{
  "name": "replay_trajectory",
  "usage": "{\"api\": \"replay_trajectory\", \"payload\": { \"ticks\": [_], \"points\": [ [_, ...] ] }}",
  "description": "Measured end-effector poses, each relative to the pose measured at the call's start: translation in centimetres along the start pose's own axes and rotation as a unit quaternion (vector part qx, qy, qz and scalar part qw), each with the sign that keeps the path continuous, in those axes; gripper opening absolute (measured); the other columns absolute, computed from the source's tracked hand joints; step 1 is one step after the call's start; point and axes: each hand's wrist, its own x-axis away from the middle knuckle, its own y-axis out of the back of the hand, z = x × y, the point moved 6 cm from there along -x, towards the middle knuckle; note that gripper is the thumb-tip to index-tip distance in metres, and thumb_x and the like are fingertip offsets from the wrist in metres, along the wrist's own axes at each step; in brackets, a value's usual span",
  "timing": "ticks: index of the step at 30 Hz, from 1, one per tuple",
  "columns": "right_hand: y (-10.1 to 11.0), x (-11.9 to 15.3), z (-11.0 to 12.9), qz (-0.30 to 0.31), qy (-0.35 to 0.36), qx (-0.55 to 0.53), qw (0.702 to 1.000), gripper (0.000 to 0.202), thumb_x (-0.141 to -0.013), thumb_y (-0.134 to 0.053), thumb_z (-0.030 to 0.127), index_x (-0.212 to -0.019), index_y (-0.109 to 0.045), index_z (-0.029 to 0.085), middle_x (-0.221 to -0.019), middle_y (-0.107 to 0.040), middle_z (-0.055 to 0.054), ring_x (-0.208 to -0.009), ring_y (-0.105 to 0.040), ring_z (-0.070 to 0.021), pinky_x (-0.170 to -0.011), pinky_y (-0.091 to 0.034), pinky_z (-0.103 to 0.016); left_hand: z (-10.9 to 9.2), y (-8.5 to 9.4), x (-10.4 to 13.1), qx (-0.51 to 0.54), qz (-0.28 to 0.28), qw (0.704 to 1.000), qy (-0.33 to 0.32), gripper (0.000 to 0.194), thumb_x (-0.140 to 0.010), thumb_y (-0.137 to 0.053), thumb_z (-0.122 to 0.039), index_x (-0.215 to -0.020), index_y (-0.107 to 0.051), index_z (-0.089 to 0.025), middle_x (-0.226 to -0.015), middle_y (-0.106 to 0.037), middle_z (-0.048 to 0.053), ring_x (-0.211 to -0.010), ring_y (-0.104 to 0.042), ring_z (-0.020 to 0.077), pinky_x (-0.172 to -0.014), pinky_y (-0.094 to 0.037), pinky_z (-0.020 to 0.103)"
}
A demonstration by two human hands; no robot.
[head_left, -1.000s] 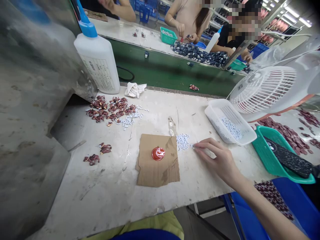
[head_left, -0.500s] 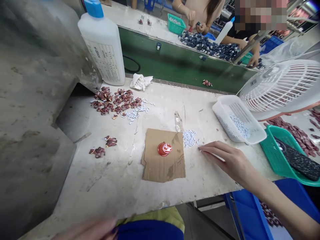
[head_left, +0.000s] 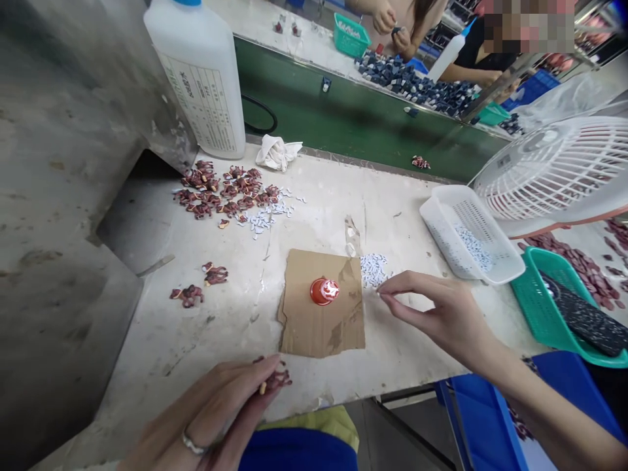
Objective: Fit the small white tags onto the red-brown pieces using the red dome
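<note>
My left hand (head_left: 220, 409), with a ring on one finger, grips a small brown figurine (head_left: 276, 378) near the table's front edge. Thumb and fingertips of my right hand (head_left: 432, 301) are pinched together on a tiny white piece (head_left: 378, 294), beside a pile of small white-and-blue pieces (head_left: 375, 269). Between the hands lies a cardboard piece (head_left: 324, 333) bearing a small red cup (head_left: 321, 292) with a glossy top. Two more brown figurines (head_left: 187, 296) rest on the left side of the table. Behind them is a cluster of brown figurines (head_left: 206, 190) with scattered white pieces (head_left: 262, 221).
A large white bottle (head_left: 209, 91) and crumpled tissue (head_left: 279, 153) stand at the back left. On the right are a white basket (head_left: 441, 242), a fan (head_left: 554, 170) and a green basket (head_left: 534, 288) holding a phone. Co-workers' hands (head_left: 392, 29) work beyond the green partition (head_left: 294, 98).
My left hand has come up from the bottom edge into view, holding a brown figurine. My right hand has moved slightly left, its fingertips now pinched beside the white-and-blue pile.
</note>
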Motion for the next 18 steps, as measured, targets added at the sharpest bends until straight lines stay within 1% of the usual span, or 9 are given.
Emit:
{"api": "replay_trajectory", "payload": {
  "ticks": [2, 4, 7, 9, 11, 12, 14, 16, 18],
  "points": [
    [-1.0, -1.0, 1.3, -0.023, -0.013, -0.055, 0.998, 0.009, -0.095, -0.069, 0.016, -0.099, -0.073, 0.023, -0.093, -0.078, -0.001, -0.084, -0.073, -0.0143, -0.075, -0.059, -0.027, -0.2, -0.3, -0.2, 0.002, -0.002, 1.000, 0.000, 0.032, -0.091, -0.067, -0.051, -0.103, -0.074, -0.022, -0.085, -0.074, 0.003, -0.088, -0.074, 0.0176, -0.077, -0.063, 0.022],
    [-1.9, -2.0, 2.4, -0.044, -0.014, -0.092, 0.995, 0.011, -0.094, -0.071, 0.015, -0.101, -0.075, 0.023, -0.096, -0.079, -0.001, -0.087, -0.074, -0.0150, -0.078, -0.059, -0.028, -0.1, -0.4, -0.3, 0.004, -0.001, 1.000, -0.005, 0.032, -0.092, -0.066, -0.050, -0.104, -0.074, -0.021, -0.086, -0.074, 0.003, -0.088, -0.074, 0.0177, -0.078, -0.063, 0.023],
    [-2.7, -2.8, 3.3, -0.061, 0.006, -0.113, 0.992, 0.013, -0.093, -0.071, 0.013, -0.101, -0.077, 0.022, -0.098, -0.080, -0.003, -0.089, -0.074, -0.0156, -0.079, -0.060, -0.028, 0.5, -0.3, 0.1, -0.002, 0.010, 1.000, -0.027, 0.023, -0.094, -0.066, -0.040, -0.105, -0.074, -0.021, -0.090, -0.075, 0.002, -0.090, -0.074, 0.0168, -0.080, -0.063, 0.023],
    [-2.9, -2.9, 3.5, -0.066, 0.023, -0.114, 0.991, 0.015, -0.094, -0.070, 0.011, -0.100, -0.077, 0.022, -0.096, -0.079, -0.003, -0.087, -0.074, -0.0158, -0.077, -0.060, -0.029, 0.8, -0.3, 0.4, -0.007, 0.031, 0.998, -0.062, 0.018, -0.094, -0.067, -0.026, -0.110, -0.072, -0.020, -0.098, -0.075, 0.000, -0.094, -0.073, 0.0128, -0.090, -0.060, 0.020],
    [-2.8, -2.9, 3.5, -0.069, 0.030, -0.110, 0.991, 0.016, -0.094, -0.070, 0.011, -0.101, -0.077, 0.023, -0.095, -0.078, -0.004, -0.085, -0.073, -0.0164, -0.073, -0.060, -0.029, 0.8, -0.2, 0.5, 0.000, 0.051, 0.994, -0.095, 0.024, -0.093, -0.065, -0.013, -0.117, -0.069, -0.017, -0.107, -0.074, -0.001, -0.098, -0.069, 0.0062, -0.101, -0.052, 0.013],
    [-2.8, -2.8, 3.5, -0.069, 0.033, -0.107, 0.991, 0.016, -0.094, -0.069, 0.011, -0.101, -0.077, 0.023, -0.095, -0.078, -0.004, -0.085, -0.073, -0.0167, -0.073, -0.060, -0.030, 0.8, -0.2, 0.4, 0.008, 0.060, 0.993, -0.104, 0.027, -0.093, -0.064, -0.009, -0.119, -0.067, -0.015, -0.108, -0.073, -0.001, -0.100, -0.067, 0.0033, -0.103, -0.048, 0.010],
    [-2.9, -2.7, 3.5, -0.065, 0.035, -0.099, 0.992, 0.017, -0.095, -0.068, 0.012, -0.102, -0.077, 0.023, -0.096, -0.077, -0.004, -0.085, -0.073, -0.0173, -0.072, -0.060, -0.030, 0.7, -0.2, 0.1, 0.022, 0.066, 0.992, -0.103, 0.025, -0.093, -0.063, -0.006, -0.117, -0.066, -0.014, -0.106, -0.071, -0.001, -0.102, -0.064, 0.0009, -0.102, -0.045, 0.007],
    [-3.0, -2.7, 3.5, -0.057, 0.034, -0.098, 0.993, 0.016, -0.096, -0.067, 0.012, -0.102, -0.077, 0.023, -0.097, -0.077, -0.005, -0.086, -0.073, -0.0175, -0.073, -0.060, -0.031, 0.5, -0.3, -0.1, 0.025, 0.064, 0.993, -0.099, 0.022, -0.093, -0.064, -0.006, -0.112, -0.067, -0.014, -0.103, -0.070, 0.000, -0.104, -0.063, 0.0020, -0.101, -0.047, 0.009],
    [-3.1, -2.7, 3.4, -0.050, 0.032, -0.101, 0.993, 0.016, -0.096, -0.067, 0.012, -0.102, -0.077, 0.023, -0.097, -0.077, -0.004, -0.087, -0.073, -0.0172, -0.074, -0.060, -0.030, 0.1, -0.3, -0.1, 0.023, 0.061, 0.992, -0.107, 0.023, -0.091, -0.064, -0.004, -0.112, -0.067, -0.013, -0.105, -0.070, 0.000, -0.106, -0.063, 0.0027, -0.103, -0.046, 0.010]
  ]
}}
